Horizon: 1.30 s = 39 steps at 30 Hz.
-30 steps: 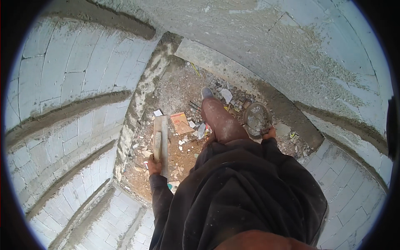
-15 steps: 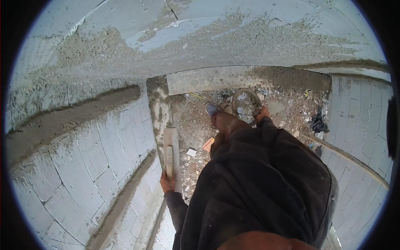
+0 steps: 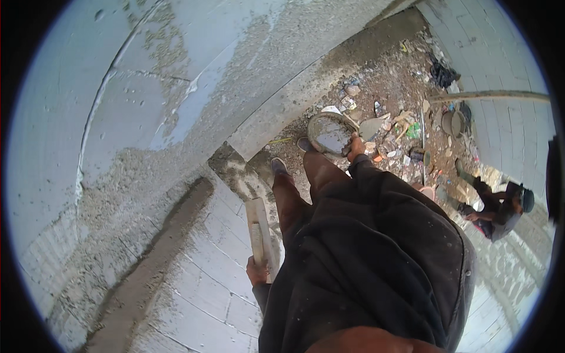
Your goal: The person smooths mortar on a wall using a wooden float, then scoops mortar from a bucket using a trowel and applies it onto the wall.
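My left hand (image 3: 256, 271) grips the handle of a long rectangular plastering float (image 3: 257, 238), held upright beside the block wall at lower left. My right hand (image 3: 356, 147) is closed on the near right rim of a round pan (image 3: 313, 130). Wet grey stuff lies inside the pan and coats its rim. Ahead of me rises a wall (image 3: 194, 135) partly covered with rough grey mortar. A raised mortar strip (image 3: 159, 253) runs along the left block wall.
Rubble and litter (image 3: 391, 112) cover the ground. A long pole (image 3: 488, 95) crosses at right, near a black bag (image 3: 441, 73) and a bucket (image 3: 454, 122). Another person (image 3: 500, 212) in a cap is at far right. A concrete ledge (image 3: 276, 117) edges the front wall.
My view has swung to the right, so the front wall now slants and the other person has come into sight. Both hands keep their holds on the float and the pan.
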Each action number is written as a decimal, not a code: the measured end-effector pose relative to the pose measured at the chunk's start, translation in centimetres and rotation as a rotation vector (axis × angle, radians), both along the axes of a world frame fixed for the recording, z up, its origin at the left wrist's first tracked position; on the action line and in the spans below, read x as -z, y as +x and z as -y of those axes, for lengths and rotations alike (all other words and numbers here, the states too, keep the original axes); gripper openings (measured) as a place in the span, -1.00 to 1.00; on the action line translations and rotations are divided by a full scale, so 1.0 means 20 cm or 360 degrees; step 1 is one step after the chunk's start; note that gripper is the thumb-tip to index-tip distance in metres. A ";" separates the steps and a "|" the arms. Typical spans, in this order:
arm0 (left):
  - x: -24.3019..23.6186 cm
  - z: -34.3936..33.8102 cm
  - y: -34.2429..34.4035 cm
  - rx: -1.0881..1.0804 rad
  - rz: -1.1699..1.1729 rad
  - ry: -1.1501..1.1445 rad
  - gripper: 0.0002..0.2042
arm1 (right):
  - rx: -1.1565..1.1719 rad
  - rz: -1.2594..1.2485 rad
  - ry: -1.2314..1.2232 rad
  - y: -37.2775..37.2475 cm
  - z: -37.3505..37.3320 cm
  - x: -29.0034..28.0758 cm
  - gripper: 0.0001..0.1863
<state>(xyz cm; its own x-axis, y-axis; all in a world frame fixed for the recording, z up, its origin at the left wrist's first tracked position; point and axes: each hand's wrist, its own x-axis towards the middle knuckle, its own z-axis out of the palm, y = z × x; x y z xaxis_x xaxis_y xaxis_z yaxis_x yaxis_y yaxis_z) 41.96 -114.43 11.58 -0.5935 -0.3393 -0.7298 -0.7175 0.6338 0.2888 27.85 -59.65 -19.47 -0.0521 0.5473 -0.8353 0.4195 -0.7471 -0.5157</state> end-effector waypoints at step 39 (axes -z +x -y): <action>0.51 -0.08 -1.07 0.0827 0.0118 -0.0021 -0.61 | 0.1166 -0.0686 -0.0317 0.20 0.13 0.64 -0.82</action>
<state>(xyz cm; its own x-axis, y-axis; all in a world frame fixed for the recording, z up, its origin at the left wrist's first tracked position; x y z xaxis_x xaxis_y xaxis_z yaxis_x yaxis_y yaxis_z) 20.60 -112.85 1.28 -0.6326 -0.0231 -0.7741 -0.3255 0.9149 0.2387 31.83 -62.15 -32.17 -0.0780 0.4126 -0.9076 -0.4033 -0.8456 -0.3497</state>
